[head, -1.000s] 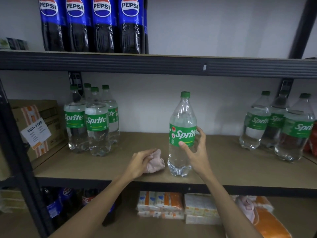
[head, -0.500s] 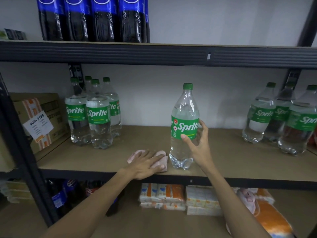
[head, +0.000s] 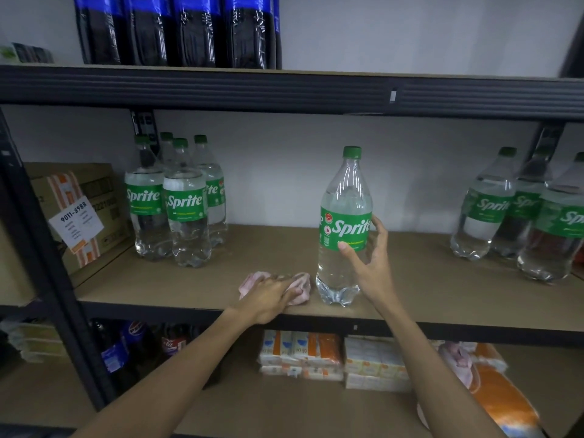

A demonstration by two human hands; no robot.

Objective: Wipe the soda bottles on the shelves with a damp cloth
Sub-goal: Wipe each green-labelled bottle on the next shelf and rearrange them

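Upright near the front edge of the brown fibreboard shelf (head: 271, 248), a tall clear plastic Sprite bottle (head: 345, 197) with a green screw cap and a green wraparound label is standing on its lobed base, its colourless drink reaching just above the label. The right hand (head: 374, 267) is holding it at label height, the thumb lying on the front of the label and the other fingers, slightly apart, curling round its right side. Just beside the base, on its left, a crumpled pale pink cloth (head: 301, 287) is lying on the shelf, and the left hand (head: 268, 295) is pressing down on it with fingers straight and close together. Further back, a left cluster (head: 186, 203) of matching bottles and a right cluster (head: 488, 210) are standing well apart from it, while dark cola bottles (head: 196, 36) are lining the shelf above.
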